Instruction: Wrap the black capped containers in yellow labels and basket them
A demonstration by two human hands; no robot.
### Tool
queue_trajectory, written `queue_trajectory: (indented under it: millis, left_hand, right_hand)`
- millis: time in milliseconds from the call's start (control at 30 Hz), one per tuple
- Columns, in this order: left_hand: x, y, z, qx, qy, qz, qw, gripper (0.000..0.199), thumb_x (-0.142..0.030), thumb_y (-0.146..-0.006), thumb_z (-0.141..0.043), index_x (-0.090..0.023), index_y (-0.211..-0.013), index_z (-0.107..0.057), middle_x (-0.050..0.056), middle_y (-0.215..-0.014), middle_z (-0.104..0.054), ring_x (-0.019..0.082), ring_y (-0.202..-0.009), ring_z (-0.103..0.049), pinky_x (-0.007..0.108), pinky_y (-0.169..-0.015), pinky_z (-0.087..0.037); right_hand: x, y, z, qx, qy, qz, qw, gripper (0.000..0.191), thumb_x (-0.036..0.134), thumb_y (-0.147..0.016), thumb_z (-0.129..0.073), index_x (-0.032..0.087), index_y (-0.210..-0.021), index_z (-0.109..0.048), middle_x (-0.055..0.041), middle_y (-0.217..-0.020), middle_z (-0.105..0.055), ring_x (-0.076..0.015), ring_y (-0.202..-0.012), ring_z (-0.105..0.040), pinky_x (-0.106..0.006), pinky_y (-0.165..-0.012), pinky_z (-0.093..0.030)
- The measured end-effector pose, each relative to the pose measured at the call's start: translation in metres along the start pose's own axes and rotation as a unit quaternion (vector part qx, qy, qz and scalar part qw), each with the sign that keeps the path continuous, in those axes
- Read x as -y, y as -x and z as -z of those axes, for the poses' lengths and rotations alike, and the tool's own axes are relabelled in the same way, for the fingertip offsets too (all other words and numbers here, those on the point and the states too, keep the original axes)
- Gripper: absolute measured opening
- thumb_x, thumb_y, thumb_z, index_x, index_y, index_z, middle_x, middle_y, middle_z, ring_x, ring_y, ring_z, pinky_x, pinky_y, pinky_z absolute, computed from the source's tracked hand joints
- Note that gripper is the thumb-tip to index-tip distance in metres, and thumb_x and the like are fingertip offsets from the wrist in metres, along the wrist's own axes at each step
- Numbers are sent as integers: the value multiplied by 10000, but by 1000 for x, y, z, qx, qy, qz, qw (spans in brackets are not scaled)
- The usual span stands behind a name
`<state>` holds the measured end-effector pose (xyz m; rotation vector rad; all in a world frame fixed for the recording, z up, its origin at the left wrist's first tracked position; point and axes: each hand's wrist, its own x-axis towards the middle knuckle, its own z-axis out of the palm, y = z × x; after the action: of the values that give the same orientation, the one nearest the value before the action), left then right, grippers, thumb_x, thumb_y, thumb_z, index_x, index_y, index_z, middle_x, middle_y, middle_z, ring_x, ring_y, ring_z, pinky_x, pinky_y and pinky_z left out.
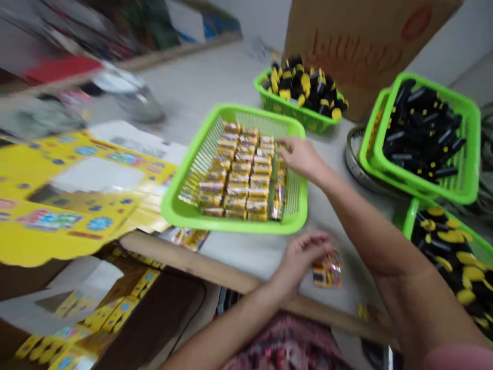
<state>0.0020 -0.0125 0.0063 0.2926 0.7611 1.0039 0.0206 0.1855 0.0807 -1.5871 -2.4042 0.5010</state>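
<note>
A bright green plastic basket tray [234, 218] holds rows of small yellow-and-gold packets [241, 174]. My right hand [302, 156] reaches over the tray's right side, its fingertips at the top of the packets, though blur hides any grip. Lower down, my left hand [302, 259] is curled on the grey table [239, 252]. A loose printed packet [327, 270] lies against its fingertips. The motion blur leaves it unclear whether that hand holds the packet.
Green baskets of black-and-yellow screwdriver-like handles [423, 133] stand to the right and back, beside a metal ring [356, 159] and a cardboard box [358, 46]. Flat yellow printed card sheets [73, 205] lie left, above a dark box [150, 308] of printed card.
</note>
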Motion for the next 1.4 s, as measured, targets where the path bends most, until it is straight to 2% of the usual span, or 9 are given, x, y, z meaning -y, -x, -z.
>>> queue_trajectory:
  millis: [200,367,467,667,867,967,1133,1233,1400]
  left_hand:
    - [-5,-6,2,-28,2,-61,998,308,-275,-639,-833,-148,-906,-747,47,-883,-752,164,-767,-686,290,-719,-555]
    - [-8,-5,-5,-36,-60,-75,995,259,-231,-654,-804,-134,-885,-740,48,-876,-751,147,-731,-684,274,-684,-562]
    - [-5,-7,-7,-55,-111,-104,987,277,-251,-641,-813,-135,-880,-734,47,-862,-745,144,-706,-676,271,-662,-555]
    - [1,-7,-4,-76,-258,-165,949,318,-352,-667,-819,-159,-906,-735,31,-864,-728,132,-690,-631,246,-636,-500]
    - [-4,11,1,-52,-519,-237,820,213,-375,-805,-697,-175,-740,-727,9,-694,-651,150,-681,-553,259,-672,-424]
    - [-7,20,6,-64,-538,-233,808,236,-402,-814,-679,-185,-736,-729,10,-662,-635,156,-645,-529,258,-628,-408]
    - [-4,36,6,-25,-592,-171,787,450,-454,-858,-628,-185,-497,-632,-15,-478,-496,124,-505,-441,251,-536,-346]
    - [0,41,1,23,-583,-114,804,479,-511,-844,-632,-180,-498,-630,-20,-467,-491,120,-494,-435,242,-501,-331]
    - [3,40,-6,33,-415,-21,909,353,-517,-748,-722,-181,-642,-721,6,-573,-639,127,-517,-528,234,-532,-438]
  right_hand:
    - [-49,182,17,-139,53,90,985,194,307,-965,-563,198,-875,-696,-25,-779,-680,-161,-761,-627,-308,-766,-495]
    - [-82,294,-26,-137,47,14,989,161,272,-979,-553,197,-987,-695,-61,-818,-688,-178,-756,-634,-306,-696,-519]
    - [-91,301,-53,-123,69,6,990,289,238,-1010,-463,180,-1201,-672,-105,-946,-687,-215,-877,-631,-348,-785,-535]
    - [-90,296,-59,-166,92,41,981,283,176,-999,-465,190,-1050,-743,-95,-883,-675,-206,-834,-594,-335,-755,-504]
    - [-84,320,-58,-177,105,103,973,294,119,-980,-471,191,-1134,-711,-87,-905,-691,-190,-817,-581,-326,-728,-466]
    - [-84,325,-60,-150,87,114,978,270,122,-972,-482,185,-1072,-725,-83,-878,-691,-195,-796,-578,-331,-705,-460]
    - [-83,328,-59,-219,68,123,966,288,148,-944,-552,223,-1174,-709,-73,-860,-698,-190,-766,-591,-334,-690,-446]
    - [-75,332,-58,-244,81,122,959,356,167,-933,-584,283,-1258,-672,-61,-875,-711,-186,-738,-597,-339,-658,-435]
    - [-65,326,-51,-257,11,89,962,366,243,-928,-631,296,-1290,-650,-69,-973,-711,-194,-828,-645,-343,-726,-521]
